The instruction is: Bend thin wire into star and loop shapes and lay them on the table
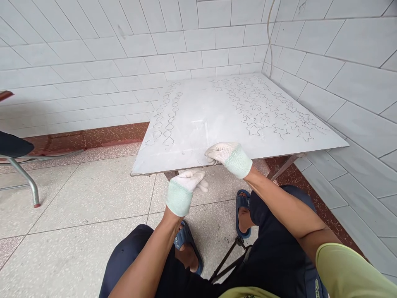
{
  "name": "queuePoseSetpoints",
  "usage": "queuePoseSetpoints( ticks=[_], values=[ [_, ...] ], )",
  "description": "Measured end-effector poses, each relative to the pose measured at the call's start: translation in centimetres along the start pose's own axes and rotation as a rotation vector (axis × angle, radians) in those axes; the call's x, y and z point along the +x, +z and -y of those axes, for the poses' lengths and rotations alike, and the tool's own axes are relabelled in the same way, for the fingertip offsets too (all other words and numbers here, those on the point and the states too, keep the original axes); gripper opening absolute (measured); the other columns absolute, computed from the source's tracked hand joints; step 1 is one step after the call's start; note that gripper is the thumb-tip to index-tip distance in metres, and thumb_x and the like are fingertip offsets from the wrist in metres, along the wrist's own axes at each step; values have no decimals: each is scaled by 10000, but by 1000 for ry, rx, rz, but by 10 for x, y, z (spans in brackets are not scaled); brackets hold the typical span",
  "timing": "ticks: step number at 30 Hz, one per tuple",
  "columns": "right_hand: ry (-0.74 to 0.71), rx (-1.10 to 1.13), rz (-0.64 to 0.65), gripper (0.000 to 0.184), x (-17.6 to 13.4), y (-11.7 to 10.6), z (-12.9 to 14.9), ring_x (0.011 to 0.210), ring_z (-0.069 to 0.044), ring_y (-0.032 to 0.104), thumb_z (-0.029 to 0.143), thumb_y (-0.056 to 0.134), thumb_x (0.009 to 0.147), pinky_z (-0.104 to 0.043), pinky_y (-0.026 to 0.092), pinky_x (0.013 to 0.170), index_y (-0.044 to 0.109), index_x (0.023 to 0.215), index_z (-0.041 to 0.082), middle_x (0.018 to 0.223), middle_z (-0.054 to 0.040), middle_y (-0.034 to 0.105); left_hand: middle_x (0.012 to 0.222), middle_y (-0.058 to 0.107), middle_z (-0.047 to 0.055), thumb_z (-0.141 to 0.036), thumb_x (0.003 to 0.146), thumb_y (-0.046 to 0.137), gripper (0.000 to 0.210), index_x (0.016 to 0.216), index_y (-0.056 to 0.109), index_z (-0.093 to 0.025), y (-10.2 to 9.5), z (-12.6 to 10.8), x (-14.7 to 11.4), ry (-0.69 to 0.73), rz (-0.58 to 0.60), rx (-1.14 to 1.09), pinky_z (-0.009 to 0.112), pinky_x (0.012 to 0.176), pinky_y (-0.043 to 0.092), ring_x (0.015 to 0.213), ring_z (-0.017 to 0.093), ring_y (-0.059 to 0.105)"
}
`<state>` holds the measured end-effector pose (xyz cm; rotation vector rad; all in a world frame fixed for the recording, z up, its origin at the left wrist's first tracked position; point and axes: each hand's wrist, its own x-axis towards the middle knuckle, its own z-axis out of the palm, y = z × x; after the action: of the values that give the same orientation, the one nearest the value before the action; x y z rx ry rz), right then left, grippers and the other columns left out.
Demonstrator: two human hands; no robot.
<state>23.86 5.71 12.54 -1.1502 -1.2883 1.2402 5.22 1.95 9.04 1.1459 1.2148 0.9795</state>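
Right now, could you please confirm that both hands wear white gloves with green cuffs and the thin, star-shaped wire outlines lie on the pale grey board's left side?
No: the head view shows the thin, star-shaped wire outlines on the right side of the pale grey board; the left hand and right hand wear white gloves with green cuffs.

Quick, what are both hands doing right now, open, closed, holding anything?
Left hand: closed, pinching a thin wire.
Right hand: closed, also pinching thin wire; whether it's the same piece can't be told.
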Motion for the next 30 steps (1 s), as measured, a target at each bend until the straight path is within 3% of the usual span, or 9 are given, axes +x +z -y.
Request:
queuePoseSetpoints(
  ticks=[6, 11, 15, 19, 24, 30],
  values=[
    [-18, 36, 29, 222, -2, -1, -1, 673, -136, 690, 389, 873, 769, -282, 594, 684, 794, 775, 182, 736, -25, 776, 565, 708, 62, -565, 673, 880, 428, 776, 755, -168, 0, 0, -3, -25, 26, -60, 278, 451, 349, 479, 165, 588],
    [-42, 2, 82, 314, -4, -5, 2, 663, -143, 680, 475, 916, 741, -299, 596, 697, 784, 755, 190, 722, -24, 767, 560, 705, 60, -543, 730, 856, 382, 735, 753, -175, -3, 2, -4, 6, 69, -41, 282, 469, 370, 482, 160, 591],
    [-48, -5, 134, 299, -5, -11, 4, 663, -139, 676, 470, 889, 773, -293, 590, 706, 779, 752, 193, 714, -12, 761, 556, 703, 63, -531, 812, 810, 369, 719, 763, -177, -6, 5, -3, 36, 124, 12, 278, 475, 359, 491, 152, 579],
    [-29, -34, 159, 259, -3, -10, 0, 660, -130, 675, 424, 847, 820, -278, 578, 701, 766, 746, 189, 731, -12, 765, 549, 700, 60, -553, 778, 829, 382, 704, 747, -187, -4, 3, -3, 9, 147, 19, 287, 475, 377, 464, 149, 544],
    [16, -94, 43, 265, 5, -8, -3, 728, -150, 711, 413, 722, 974, -285, 581, 721, 779, 852, 185, 846, -51, 802, 662, 763, 82, -507, 781, 822, 321, 767, 767, -191, 6, -8, -9, 27, -14, 120, 301, 495, 434, 572, 205, 677],
    [-97, -62, -188, 361, 1, -40, 26, 810, -181, 741, 478, 612, 1071, -318, 611, 816, 775, 943, 182, 870, -73, 801, 660, 748, 64, -526, 795, 811, 353, 844, 752, -182, 10, -16, -2, 28, -20, 109, 321, 499, 482, 494, 183, 611]
  ],
)
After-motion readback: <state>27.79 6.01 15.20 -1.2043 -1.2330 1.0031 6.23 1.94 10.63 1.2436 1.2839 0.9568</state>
